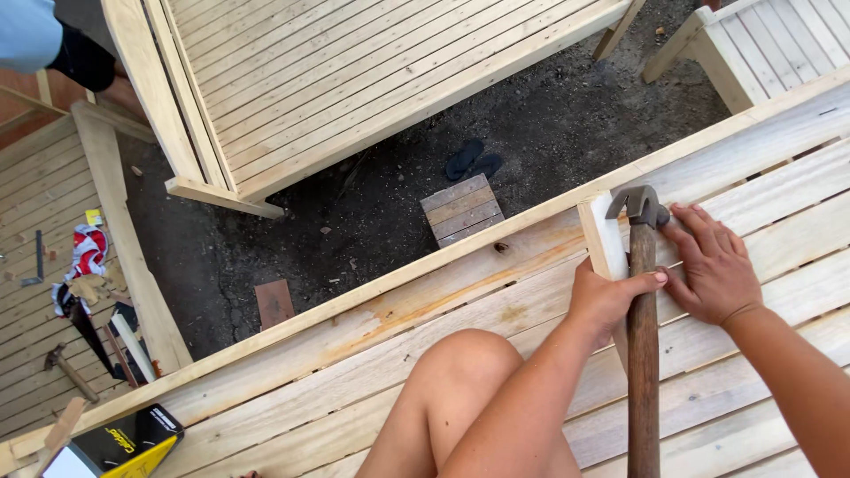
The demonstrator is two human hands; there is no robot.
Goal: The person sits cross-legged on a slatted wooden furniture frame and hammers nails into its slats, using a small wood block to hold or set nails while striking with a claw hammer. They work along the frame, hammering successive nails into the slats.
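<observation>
My left hand (pixel 606 299) grips a short pale wooden piece (pixel 602 237) that stands on the slatted wooden frame (pixel 425 310). Its thumb reaches across the wooden handle of a claw hammer (pixel 643 354). The hammer runs from the bottom edge up to its dark metal head (pixel 637 204), which sits at the top of the pale piece. My right hand (pixel 715 265) lies flat on a slat just right of the handle, fingers spread, fingertips by the hammer head. My bare knee (pixel 460 363) rests on the slats below.
Beyond the frame's edge is dark ground with a small slatted block (pixel 460 210), dark flip-flops (pixel 474 161) and a brown tile (pixel 274 303). Another slatted frame (pixel 354 71) lies above. Left platform holds a second hammer (pixel 66 370) and clutter. A yellow-black box (pixel 119 443) sits bottom left. Another person (pixel 44 40) stands top left.
</observation>
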